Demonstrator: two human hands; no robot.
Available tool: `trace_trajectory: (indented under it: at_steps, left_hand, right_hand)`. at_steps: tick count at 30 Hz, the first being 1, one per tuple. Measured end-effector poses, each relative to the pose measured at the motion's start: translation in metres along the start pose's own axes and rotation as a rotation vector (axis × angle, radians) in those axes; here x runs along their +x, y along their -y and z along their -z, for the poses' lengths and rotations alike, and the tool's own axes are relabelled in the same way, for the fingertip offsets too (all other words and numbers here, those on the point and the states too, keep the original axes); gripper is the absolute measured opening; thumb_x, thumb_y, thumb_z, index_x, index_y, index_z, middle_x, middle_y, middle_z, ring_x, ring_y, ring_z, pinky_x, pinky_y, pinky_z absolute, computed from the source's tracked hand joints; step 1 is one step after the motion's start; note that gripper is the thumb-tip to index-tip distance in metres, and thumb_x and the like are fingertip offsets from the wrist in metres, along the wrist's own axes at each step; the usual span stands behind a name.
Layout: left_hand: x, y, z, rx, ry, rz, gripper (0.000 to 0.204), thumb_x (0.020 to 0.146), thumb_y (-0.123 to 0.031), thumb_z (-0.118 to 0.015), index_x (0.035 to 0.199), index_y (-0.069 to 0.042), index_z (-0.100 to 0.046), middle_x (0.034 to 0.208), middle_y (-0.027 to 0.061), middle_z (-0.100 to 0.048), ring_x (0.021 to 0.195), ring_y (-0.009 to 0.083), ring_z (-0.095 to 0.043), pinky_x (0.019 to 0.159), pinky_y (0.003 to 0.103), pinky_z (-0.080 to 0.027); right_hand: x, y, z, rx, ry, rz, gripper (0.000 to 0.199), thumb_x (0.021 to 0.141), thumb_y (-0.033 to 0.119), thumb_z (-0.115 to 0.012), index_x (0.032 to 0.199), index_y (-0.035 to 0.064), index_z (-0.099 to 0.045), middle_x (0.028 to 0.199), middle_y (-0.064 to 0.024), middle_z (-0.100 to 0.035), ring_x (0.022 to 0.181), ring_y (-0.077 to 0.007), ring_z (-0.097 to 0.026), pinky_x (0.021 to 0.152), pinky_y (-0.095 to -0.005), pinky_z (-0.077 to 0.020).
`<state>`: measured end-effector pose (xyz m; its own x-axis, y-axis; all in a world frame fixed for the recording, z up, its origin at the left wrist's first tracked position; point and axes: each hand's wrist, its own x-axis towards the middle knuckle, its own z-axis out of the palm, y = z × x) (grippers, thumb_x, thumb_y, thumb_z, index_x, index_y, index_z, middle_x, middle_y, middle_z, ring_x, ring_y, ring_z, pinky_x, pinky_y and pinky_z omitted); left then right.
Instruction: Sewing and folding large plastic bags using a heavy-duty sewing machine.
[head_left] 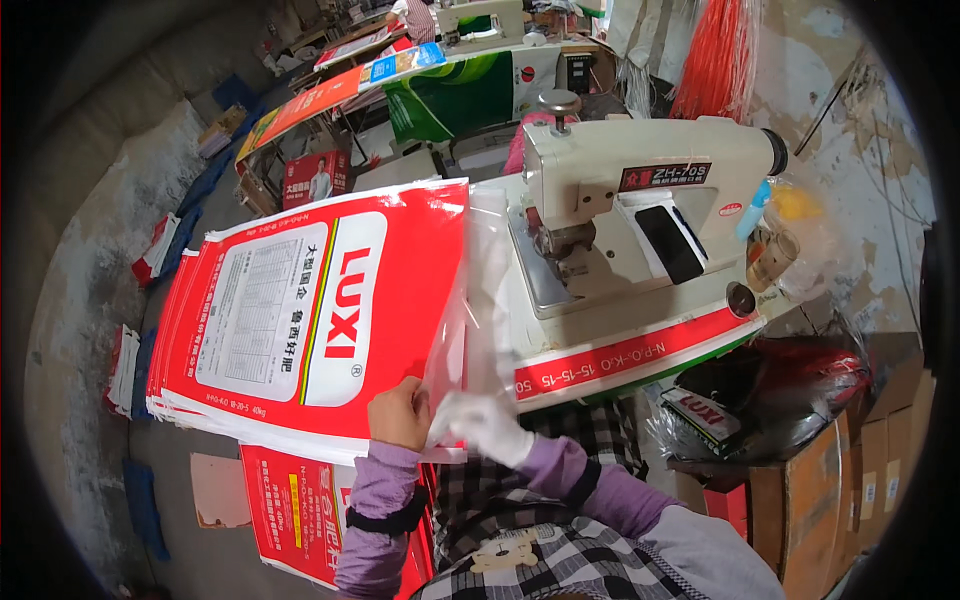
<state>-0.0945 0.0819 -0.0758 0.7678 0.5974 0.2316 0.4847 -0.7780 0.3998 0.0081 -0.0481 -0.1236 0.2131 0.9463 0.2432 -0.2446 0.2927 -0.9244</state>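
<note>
Holding red, label-printed sack (320, 315)

Purple sleeves (376, 482), black armbands (388, 516)

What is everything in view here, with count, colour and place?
upper sack stack: one, red and white, left of centre
lower sack pile: one, mostly red, below it
sewing machine: one, white, right of centre
phone: one, black, at the machine's near side
strand bundle: one, red, hanging top right
box: one, red, behind the upper stack
cartons: several, brown, lower right
co-worker: one, striped clothing, top
apron: one, black-and-white check, bottom
left hand: one, bare, upper stack's near edge
right hand: one, white-gloved, beside it, blurred
</note>
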Motion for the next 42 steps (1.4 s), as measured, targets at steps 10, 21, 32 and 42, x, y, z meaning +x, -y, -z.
trace_trajectory:
  at_steps: [10,21,32,42]
  left_hand:
    - [-0.11,-0.011,0.12,0.056,0.218,-0.085,0.006,0.074,-0.005,-0.066,0.078,-0.006,-0.062,0.066,0.0179,-0.06,0.06,0.0364,-0.062,0.053,0.043,-0.049]
    - [-0.187,0.004,0.162,0.101,-0.016,0.21,0.012,0.08,-0.003,-0.063,0.091,-0.004,-0.068,0.068,0.0152,-0.057,0.06,0.0296,-0.058,0.057,0.037,-0.047]
    - [-0.203,0.081,0.143,-0.054,-0.224,0.359,0.021,0.079,-0.009,-0.07,0.077,0.005,-0.055,0.06,0.0101,-0.055,0.065,0.0149,-0.062,0.057,0.035,-0.05]
    - [-0.223,0.18,0.19,-0.197,-0.1,0.367,0.034,0.091,-0.029,-0.056,0.103,0.002,-0.059,0.094,0.0097,-0.064,0.082,0.0188,-0.062,0.069,0.036,-0.051]
  right_hand:
    - [0.076,-0.063,-0.004,-1.178,0.117,-0.197,0.012,0.084,0.014,-0.057,0.089,0.0073,-0.065,0.092,-0.0064,-0.062,0.074,-0.0205,-0.063,0.06,-0.0357,-0.0505]
    - [0.033,0.003,0.103,-0.586,-1.178,0.152,0.02,0.076,0.019,-0.074,0.091,0.0074,-0.068,0.094,-0.0097,-0.066,0.09,-0.024,-0.063,0.08,-0.0371,-0.0497]
    - [0.029,0.007,0.131,-0.956,-0.69,0.072,0.012,0.079,0.013,-0.065,0.09,0.008,-0.068,0.069,-0.0088,-0.064,0.067,-0.0248,-0.065,0.064,-0.037,-0.0517]
    - [0.074,0.08,0.105,-1.574,0.112,0.747,0.042,0.07,0.009,-0.058,0.111,0.0142,-0.061,0.126,-0.0054,-0.058,0.125,-0.0275,-0.046,0.1,-0.0469,-0.0409]
